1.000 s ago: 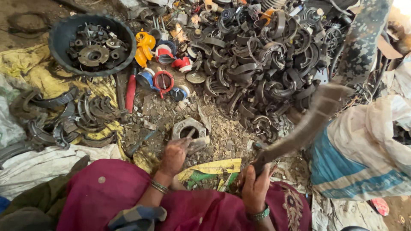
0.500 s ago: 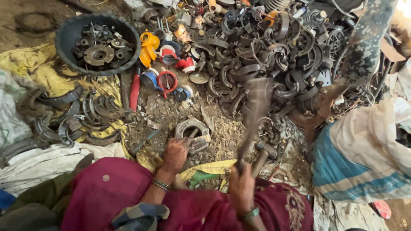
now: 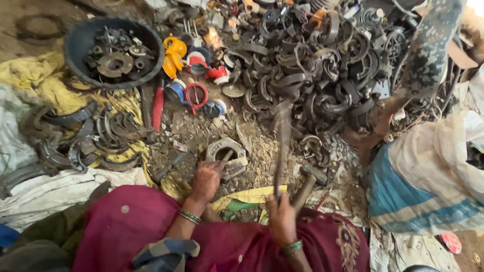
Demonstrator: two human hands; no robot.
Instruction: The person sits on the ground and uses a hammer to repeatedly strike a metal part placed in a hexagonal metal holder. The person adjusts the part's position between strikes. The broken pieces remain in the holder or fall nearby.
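Note:
My left hand (image 3: 205, 180) rests on a grey metal block with a round hole (image 3: 225, 150) that sits on the debris-covered ground, and it steadies a small rod-like piece against the block. My right hand (image 3: 281, 215) is shut on the handle of a long, dark, curved blade-like tool (image 3: 281, 146), which is blurred and stands nearly upright in front of me. A hammer (image 3: 305, 182) lies on the ground just right of that hand.
A large heap of curved dark metal parts (image 3: 312, 65) fills the far side. A black tub of metal pieces (image 3: 112, 50) stands at the far left, with coloured plastic parts (image 3: 191, 75) beside it. More curved parts (image 3: 91, 138) lie left. A white and blue sack (image 3: 428, 176) stands right.
The curved tool in my right hand has swung from a slant to the right up to nearly upright. My left hand has stayed on the metal block.

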